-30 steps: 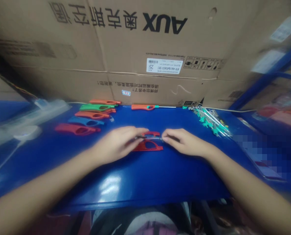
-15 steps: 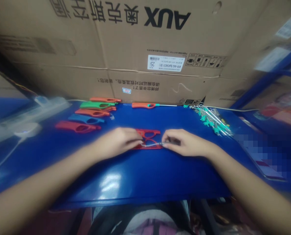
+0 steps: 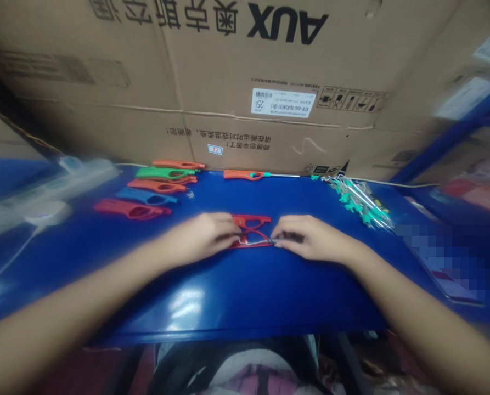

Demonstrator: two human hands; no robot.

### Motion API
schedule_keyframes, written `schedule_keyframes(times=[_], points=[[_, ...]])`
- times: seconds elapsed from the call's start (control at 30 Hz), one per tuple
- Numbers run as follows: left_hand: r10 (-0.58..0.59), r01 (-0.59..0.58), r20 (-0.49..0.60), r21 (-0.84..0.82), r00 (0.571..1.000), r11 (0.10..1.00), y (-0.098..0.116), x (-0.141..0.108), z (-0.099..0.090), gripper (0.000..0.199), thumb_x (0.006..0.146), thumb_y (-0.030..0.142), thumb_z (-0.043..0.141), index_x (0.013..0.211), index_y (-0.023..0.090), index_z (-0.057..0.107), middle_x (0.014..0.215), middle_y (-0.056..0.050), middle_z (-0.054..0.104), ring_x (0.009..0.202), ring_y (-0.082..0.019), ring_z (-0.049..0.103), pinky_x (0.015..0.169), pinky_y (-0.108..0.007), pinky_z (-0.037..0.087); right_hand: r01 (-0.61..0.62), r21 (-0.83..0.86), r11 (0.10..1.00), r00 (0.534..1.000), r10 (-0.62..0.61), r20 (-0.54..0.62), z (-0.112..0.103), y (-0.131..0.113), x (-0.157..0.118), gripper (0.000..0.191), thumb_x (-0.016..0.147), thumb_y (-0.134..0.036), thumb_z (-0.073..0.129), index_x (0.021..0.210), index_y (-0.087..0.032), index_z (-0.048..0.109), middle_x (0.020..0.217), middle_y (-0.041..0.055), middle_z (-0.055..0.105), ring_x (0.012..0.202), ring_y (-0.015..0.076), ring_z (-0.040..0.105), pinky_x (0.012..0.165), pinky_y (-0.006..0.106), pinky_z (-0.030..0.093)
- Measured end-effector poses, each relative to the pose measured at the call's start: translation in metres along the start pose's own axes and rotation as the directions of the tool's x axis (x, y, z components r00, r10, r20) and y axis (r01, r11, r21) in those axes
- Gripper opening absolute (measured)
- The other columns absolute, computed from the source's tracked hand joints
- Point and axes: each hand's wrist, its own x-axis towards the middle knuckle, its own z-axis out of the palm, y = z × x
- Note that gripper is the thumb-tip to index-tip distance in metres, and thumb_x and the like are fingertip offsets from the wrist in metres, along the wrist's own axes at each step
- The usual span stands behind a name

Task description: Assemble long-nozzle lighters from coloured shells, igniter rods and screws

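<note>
Left hand (image 3: pixel 207 236): fingertips pinching the left end of a thin wire (image 3: pixel 255 242). Right hand (image 3: pixel 310 237): thumb and fingers closed on the wire's other end, where a small dark piece shows at the fingertips; its exact shape is too small to tell. Wire spans the gap between the two hands, long axis left to right, roughly parallel to the table's front edge, with a slight bend near the left fingertips. Which end is its front, cannot tell.

Two red shells lie on the table (image 3: pixel 236 296) between the hands. Upper red shell (image 3: pixel 253 219) is farther from the person, lower red shell (image 3: pixel 253 246) nearer, right under the wire. Both long axes run left to right, looped openings showing, slim ends pointing right; left ends hidden behind the left hand. Whether the wire touches the lower shell, cannot tell.

Left rear: a row of handle casings (image 3: pixel 140 196), orange, green, orange, blue, red, all lengthwise left to right, looped parts toward the right. Rear middle: orange lighter (image 3: pixel 240 174), its metal rod pointing right. Right rear: bundle of rods (image 3: pixel 360 204) with green pieces, slanting toward the person's right. Cardboard box (image 3: pixel 212 99) stands behind, its printing upside down.
</note>
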Motion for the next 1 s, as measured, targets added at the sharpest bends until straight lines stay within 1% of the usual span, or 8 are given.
schedule_keyframes(times=[0.13, 0.27, 0.43, 0.53, 0.67, 0.8, 0.87, 1.0], points=[[-0.011, 0.011, -0.004, -0.013, 1.000, 1.000, 0.001, 0.001, 0.002, 0.022, 0.099, 0.024, 0.058, 0.112, 0.019, 0.075, 0.106, -0.007, 0.074, 0.094, -0.018, 0.071, 0.088, -0.028, 0.056, 0.012, -0.045, 0.999, 1.000, -0.012, -0.007, -0.002, 0.003, -0.003, 0.011, 0.095, -0.023, 0.062, 0.099, -0.019, 0.071, 0.097, 0.0056, 0.070, 0.084, 0.0172, 0.063, 0.075, 0.029, 0.048], [-0.032, 0.031, -0.016, -0.020, 0.999, 0.999, -0.001, 0.001, 0.006, 0.022, 0.098, 0.024, 0.059, 0.112, 0.019, 0.075, 0.107, -0.008, 0.072, 0.094, -0.018, 0.071, 0.088, -0.029, 0.056, 0.023, -0.076, 0.997, 1.000, -0.024, -0.009, -0.004, 0.006, -0.004, 0.013, 0.095, -0.024, 0.062, 0.099, -0.020, 0.075, 0.094, 0.0050, 0.071, 0.082, 0.0168, 0.064, 0.074, 0.029, 0.048], [-0.065, 0.064, -0.018, -0.039, 0.998, 0.997, -0.003, 0.000, 0.009, 0.022, 0.097, 0.026, 0.060, 0.112, 0.021, 0.076, 0.101, -0.006, 0.071, 0.089, -0.018, 0.069, 0.084, -0.029, 0.056, 0.030, -0.082, 0.996, 1.000, -0.030, 0.007, -0.003, 0.006, -0.003, 0.015, 0.095, -0.026, 0.064, 0.099, -0.021, 0.076, 0.092, 0.0047, 0.071, 0.080, 0.0165, 0.065, 0.072, 0.029, 0.048], [-0.060, 0.059, -0.028, -0.050, 0.998, 0.997, -0.003, 0.000, 0.010, 0.022, 0.098, 0.026, 0.060, 0.111, 0.021, 0.077, 0.100, -0.006, 0.070, 0.087, -0.017, 0.069, 0.083, -0.028, 0.056, 0.033, -0.080, 0.996, 0.999, -0.033, 0.008, -0.001, 0.007, -0.002, 0.015, 0.095, -0.027, 0.063, 0.099, -0.021, 0.077, 0.093, 0.0051, 0.071, 0.081, 0.0168, 0.065, 0.071, 0.029, 0.048], [-0.053, 0.050, -0.047, -0.060, 0.998, 0.997, -0.003, 0.000, 0.011, 0.022, 0.098, 0.026, 0.059, 0.108, 0.021, 0.078, 0.098, -0.007, 0.071, 0.086, -0.017, 0.070, 0.083, -0.029, 0.056, 0.061, -0.101, 0.993, 0.998, -0.063, -0.012, 0.000, 0.008, -0.001, 0.014, 0.095, -0.029, 0.065, 0.096, -0.021, 0.077, 0.091, 0.0059, 0.071, 0.084, 0.0190, 0.063, 0.075, 0.032, 0.049], [-0.059, 0.057, -0.037, -0.053, 0.998, 0.997, -0.002, 0.001, 0.011, 0.022, 0.098, 0.026, 0.059, 0.107, 0.020, 0.078, 0.099, -0.007, 0.072, 0.087, -0.018, 0.070, 0.082, -0.028, 0.056, 0.077, -0.179, 0.981, 0.996, -0.082, -0.021, 0.001, 0.006, -0.001, 0.013, 0.094, -0.028, 0.065, 0.093, -0.022, 0.077, 0.094, 0.0074, 0.069, 0.091, 0.0217, 0.061, 0.079, 0.036, 0.049], [-0.057, 0.056, -0.034, -0.040, 0.998, 0.998, -0.002, 0.000, 0.012, 0.022, 0.098, 0.025, 0.059, 0.109, 0.020, 0.077, 0.101, -0.007, 0.073, 0.088, -0.018, 0.071, 0.083, -0.028, 0.056, 0.057, -0.197, 0.979, 0.998, -0.062, -0.021, 0.001, 0.002, -0.002, 0.014, 0.093, -0.028, 0.065, 0.099, -0.021, 0.076, 0.100, 0.0083, 0.068, 0.092, 0.0219, 0.061, 0.080, 0.036, 0.050], [-0.032, 0.032, -0.061, -0.012, 0.998, 0.999, -0.003, 0.000, 0.016, 0.021, 0.098, 0.023, 0.059, 0.110, 0.020, 0.076, 0.106, -0.007, 0.074, 0.095, -0.019, 0.071, 0.090, -0.029, 0.056, 0.002, -0.117, 0.993, 0.999, -0.009, -0.053, 0.007, -0.008, -0.002, 0.026, 0.093, -0.029, 0.065, 0.118, -0.022, 0.068, 0.113, 0.0086, 0.064, 0.092, 0.0201, 0.064, 0.082, 0.033, 0.052]])
